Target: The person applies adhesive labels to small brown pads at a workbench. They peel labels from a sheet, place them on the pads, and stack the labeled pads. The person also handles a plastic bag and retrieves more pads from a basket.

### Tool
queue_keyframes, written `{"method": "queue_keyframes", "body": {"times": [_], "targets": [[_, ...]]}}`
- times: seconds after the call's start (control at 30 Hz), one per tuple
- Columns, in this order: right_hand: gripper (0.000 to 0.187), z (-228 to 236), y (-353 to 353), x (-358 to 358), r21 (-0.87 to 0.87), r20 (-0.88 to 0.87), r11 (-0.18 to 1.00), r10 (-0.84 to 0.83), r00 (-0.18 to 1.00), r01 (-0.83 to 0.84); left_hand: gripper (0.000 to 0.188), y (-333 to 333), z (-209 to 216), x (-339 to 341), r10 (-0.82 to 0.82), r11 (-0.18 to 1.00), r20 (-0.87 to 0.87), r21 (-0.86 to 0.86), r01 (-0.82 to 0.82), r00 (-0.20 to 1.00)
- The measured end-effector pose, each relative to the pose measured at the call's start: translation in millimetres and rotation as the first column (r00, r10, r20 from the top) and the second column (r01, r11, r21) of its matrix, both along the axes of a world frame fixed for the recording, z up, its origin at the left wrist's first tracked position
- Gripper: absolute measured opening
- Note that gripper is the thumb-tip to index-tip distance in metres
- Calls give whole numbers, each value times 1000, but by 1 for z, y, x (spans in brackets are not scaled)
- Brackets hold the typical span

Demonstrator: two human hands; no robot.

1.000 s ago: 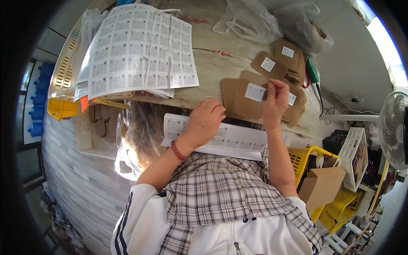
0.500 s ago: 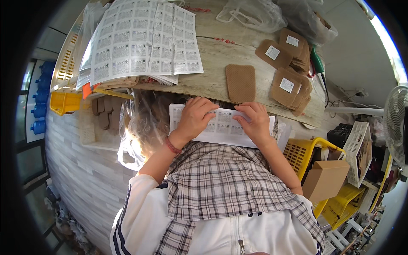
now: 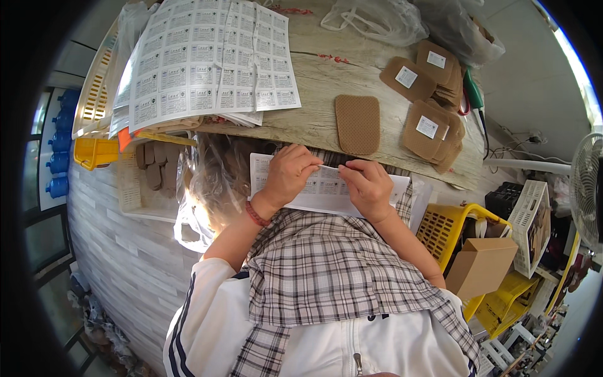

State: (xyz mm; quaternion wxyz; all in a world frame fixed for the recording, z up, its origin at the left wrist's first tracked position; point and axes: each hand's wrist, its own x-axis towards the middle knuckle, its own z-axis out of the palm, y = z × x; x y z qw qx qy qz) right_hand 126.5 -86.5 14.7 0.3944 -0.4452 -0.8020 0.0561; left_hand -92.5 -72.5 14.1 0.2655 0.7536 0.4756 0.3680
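1. Left hand and right hand pinch a small label between their fingertips.
2. The label sheet lies under both hands, on the lap.
3. A brown pad lies at 12 o'clock on the table.

Bare desk lies open at 12 o'clock from the hands, between the label sheets at 10 o'clock and the tan pad stacks at 2 o'clock; one plain pad sits there

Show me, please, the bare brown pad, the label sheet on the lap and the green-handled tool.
bare brown pad (image 3: 357, 124), head view, middle of its textured face.
label sheet (image 3: 326, 191), head view, strip between both hands.
green-handled tool (image 3: 473, 95), head view, its green handle.
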Motion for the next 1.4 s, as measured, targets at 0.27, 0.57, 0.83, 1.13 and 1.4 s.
{"method": "queue_keyframes", "body": {"times": [0.27,0.57,0.83,1.13,1.4], "targets": [[22,-11,-1,6,-121,-209,979,137,968,-164,9,6,-3,-1,-44,993,9,-106,45,999],[7,8,52,38,-619,-711,735,-375,595,-276,23,14,14,15,-49,998,-130,34,54,990],[10,0,117,37,-716,-349,696,-296,889,-49,42,36,17,46,-119,971,-357,153,184,927],[13,-6,124,38,-720,-176,685,-334,926,110,42,40,6,47,-155,974,-368,98,204,917],[13,0,120,31,-676,-91,711,-341,936,193,45,41,10,48,-130,980,-334,99,172,933]]}}
